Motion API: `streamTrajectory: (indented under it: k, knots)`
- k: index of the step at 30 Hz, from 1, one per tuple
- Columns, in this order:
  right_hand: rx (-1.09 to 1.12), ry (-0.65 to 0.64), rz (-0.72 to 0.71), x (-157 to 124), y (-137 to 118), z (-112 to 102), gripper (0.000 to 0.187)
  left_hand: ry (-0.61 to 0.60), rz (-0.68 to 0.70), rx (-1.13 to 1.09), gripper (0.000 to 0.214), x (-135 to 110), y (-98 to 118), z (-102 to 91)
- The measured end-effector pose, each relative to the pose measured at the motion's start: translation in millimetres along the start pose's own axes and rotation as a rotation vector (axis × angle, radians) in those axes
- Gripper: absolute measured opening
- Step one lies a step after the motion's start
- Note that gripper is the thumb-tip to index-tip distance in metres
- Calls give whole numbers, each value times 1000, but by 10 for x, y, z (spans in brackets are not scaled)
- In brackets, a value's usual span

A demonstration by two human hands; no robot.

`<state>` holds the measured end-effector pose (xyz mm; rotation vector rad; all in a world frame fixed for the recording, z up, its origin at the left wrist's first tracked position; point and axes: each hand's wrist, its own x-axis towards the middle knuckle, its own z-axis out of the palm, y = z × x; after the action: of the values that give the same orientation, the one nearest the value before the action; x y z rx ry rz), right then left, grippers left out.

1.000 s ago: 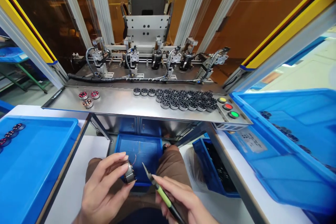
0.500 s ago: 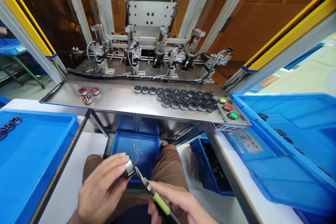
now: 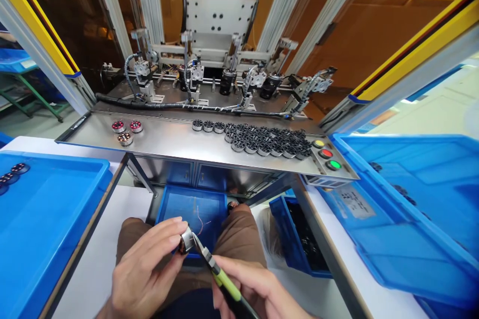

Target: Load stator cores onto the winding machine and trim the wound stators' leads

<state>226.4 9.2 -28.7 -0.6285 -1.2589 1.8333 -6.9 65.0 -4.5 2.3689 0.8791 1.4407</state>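
Observation:
Between the thumb and fingers of my left hand (image 3: pixel 147 264) is a small round motor stator (image 3: pixel 187 240), its silvery rim turned to the right and copper showing on its underside. My right hand (image 3: pixel 254 284) grips cutting pliers (image 3: pixel 226 281) with green and black handles. The narrow jaws of the pliers touch or nearly touch the stator's right edge; whether they are closed on a wire there I cannot tell. Beneath both hands, a blue bin (image 3: pixel 175 209) on the floor holds a thin loose wire (image 3: pixel 201 219).
A metal ledge (image 3: pixel 168 142) carries many black-topped stators (image 3: pixel 262 139) and three red or copper ones (image 3: pixel 124 138). Push buttons (image 3: pixel 327 153) sit at its right end. Blue trays stand left (image 3: pixel 56 219) and right (image 3: pixel 374 224). A machine (image 3: pixel 224 79) rises behind.
The plier tips have come a little closer to the stator's edge. The thin wire that hung beside the stator now appears lower, over the bin. The view has shifted slightly.

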Motion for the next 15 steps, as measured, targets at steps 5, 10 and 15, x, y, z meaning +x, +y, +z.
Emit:
streamTrajectory:
  k: [5,10,15]
  knots:
    - [-43,19,-4,-10,23,-4,67,5,-22,7,60,-13,14,-6]
    - [-138,52,-6,35,-44,22,62,0,-29,5,61,-23,16,-16]
    - [-417,135,6,98,-175,41,56,-6,-15,52,61,-35,-10,7]
